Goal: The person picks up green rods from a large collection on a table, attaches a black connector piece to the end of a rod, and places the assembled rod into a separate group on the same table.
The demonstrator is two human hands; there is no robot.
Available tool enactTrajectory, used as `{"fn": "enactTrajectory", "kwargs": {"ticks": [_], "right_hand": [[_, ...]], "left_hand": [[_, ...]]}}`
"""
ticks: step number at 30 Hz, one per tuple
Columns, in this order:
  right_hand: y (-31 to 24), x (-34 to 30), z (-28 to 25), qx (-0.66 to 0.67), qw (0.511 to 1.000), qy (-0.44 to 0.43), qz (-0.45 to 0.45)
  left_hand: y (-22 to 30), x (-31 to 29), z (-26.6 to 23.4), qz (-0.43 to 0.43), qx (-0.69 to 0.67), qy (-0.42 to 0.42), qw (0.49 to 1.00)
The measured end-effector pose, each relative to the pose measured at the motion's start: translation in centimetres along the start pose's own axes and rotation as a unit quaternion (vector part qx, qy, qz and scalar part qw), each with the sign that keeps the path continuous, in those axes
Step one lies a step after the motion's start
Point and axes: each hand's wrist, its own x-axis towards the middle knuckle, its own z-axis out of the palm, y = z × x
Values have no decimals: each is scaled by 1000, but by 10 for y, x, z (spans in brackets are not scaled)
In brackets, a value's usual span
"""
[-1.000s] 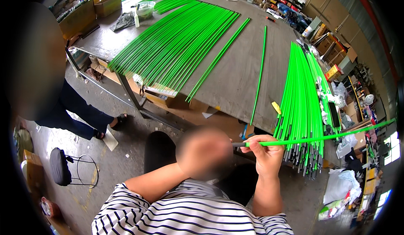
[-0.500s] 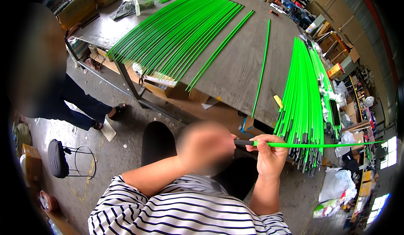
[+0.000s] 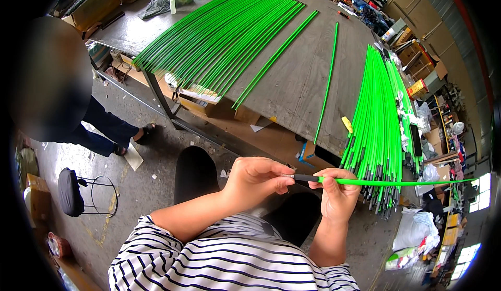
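A long, thin green rod [image 3: 407, 183] with a black sleeve [image 3: 307, 178] on one end lies level across my front, pointing right. My right hand [image 3: 338, 194] is closed round it just past the sleeve, thumb and fingers pinching. The fingers of my left hand [image 3: 253, 183] are pinched together at the sleeve's other end, on a small pale tip [image 3: 287, 176]. What that tip is cannot be made out. Past my right hand, a thick bundle of green rods [image 3: 373, 113] with black ends hangs partly over the table's near edge.
On the table [image 3: 297, 90] lie a wide row of green rods [image 3: 224, 35], a few single ones and a yellow-handled tool [image 3: 346, 124]. A person [image 3: 94, 124] stands to the left, near a black stool [image 3: 71, 192]. White sacks [image 3: 415, 228] sit at the right.
My left hand, blurred over before, now shows clearly, its fingertips at the sleeve's end. The rod and my right hand have hardly moved. The view has shifted slightly.
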Motion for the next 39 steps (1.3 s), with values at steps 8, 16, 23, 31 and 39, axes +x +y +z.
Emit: {"fn": "enactTrajectory", "kwargs": {"ticks": [8,16,23,31,39], "right_hand": [[1,-1,1,-4,1000,-1,3],[7,-5,1,-13,999,13,34],[15,-5,-1,-22,998,7,57],[18,-6,-2,-49,997,12,58],[20,-5,-1,-51,996,14,69]], "left_hand": [[-3,-2,1,1,-19,20,1000],[-17,-2,-3,-74,-112,10,991],[-24,4,-7,-160,-166,16,973],[-36,7,-9,-151,-209,-6,966],[-42,6,-12,-160,-226,-7,961]]}}
